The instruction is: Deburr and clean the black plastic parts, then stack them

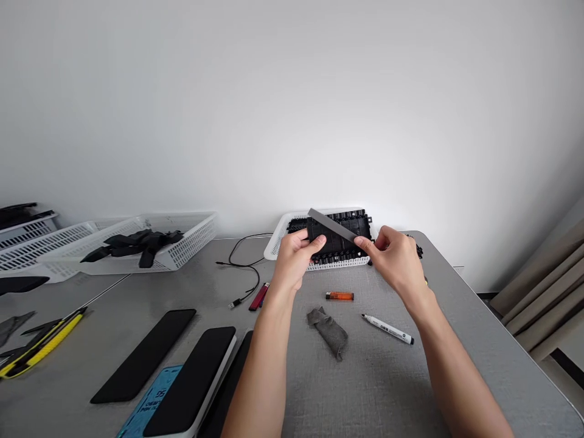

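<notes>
My left hand (293,258) is closed on the left end of a black plastic panel (337,248), its thumb lying on the panel's face. Small clip-like shapes line the panel's long edges. In my right hand (396,258), pinched by thumb and fingers, is a flat grey strip (333,225) that slants across the panel's face. Whether the strip touches the panel I cannot tell. Behind the panel stands a white basket (272,246) with more black parts inside. Nearer me lie an orange lighter (340,296), a crumpled grey cloth (328,331) and a white marker (389,329).
A black cable (249,266) and a red lighter (259,297) lie left of my hands. Further left are white baskets (194,242) with black pieces, a yellow-black cutter (45,344) and black flat pads (146,356). The table's right edge (506,333) runs beside my right arm.
</notes>
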Available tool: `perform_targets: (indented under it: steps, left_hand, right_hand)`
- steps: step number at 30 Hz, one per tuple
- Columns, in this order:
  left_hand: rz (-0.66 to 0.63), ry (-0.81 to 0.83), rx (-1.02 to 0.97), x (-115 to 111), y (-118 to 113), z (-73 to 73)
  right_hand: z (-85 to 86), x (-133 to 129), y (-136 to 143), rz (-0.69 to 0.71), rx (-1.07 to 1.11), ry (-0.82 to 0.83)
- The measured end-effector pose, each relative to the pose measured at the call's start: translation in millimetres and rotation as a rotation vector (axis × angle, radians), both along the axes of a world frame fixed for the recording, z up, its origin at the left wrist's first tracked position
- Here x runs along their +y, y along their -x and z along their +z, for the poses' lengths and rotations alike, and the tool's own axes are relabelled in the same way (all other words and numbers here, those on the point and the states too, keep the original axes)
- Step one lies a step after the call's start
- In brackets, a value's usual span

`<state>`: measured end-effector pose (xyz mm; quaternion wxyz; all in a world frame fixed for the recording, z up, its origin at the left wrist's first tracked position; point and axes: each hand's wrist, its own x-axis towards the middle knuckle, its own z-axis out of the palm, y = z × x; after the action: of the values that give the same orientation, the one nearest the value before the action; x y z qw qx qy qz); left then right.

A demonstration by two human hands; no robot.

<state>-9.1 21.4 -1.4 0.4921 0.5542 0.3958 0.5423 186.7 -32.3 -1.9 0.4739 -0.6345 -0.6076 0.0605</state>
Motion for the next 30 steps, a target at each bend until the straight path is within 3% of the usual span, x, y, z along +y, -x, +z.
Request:
perform_targets:
  steps: [4,10,16,22,30]
  left_hand:
    - [0.032,-0.002,0.027,-1.1,2.5,2.2]
    - [-0.031,-0.031,-0.012,-3.6,0.4,3.7]
    - [0.025,-0.041,-0.001,-2.3,1.2,2.4]
    - [-0.044,-0.005,-0.058,-4.3,-1.0,4.4]
    - [-0.008,0.033,-0.010,4.1,4.9,-1.4]
  right_hand:
    - [-0.6,2.7,-11.9,-0.045,0.031,-0.015]
    - [0.9,0.6,-9.4,0.035,0.027,0.005]
    - [-0.7,4.6,-22.2,-0.044,0.075,-0.029]
    - [0.6,2.1,-18.5,0.011,0.040,-0.031]
    - [-0.6,4.9,-27.7,-0.028,0.098,-0.075]
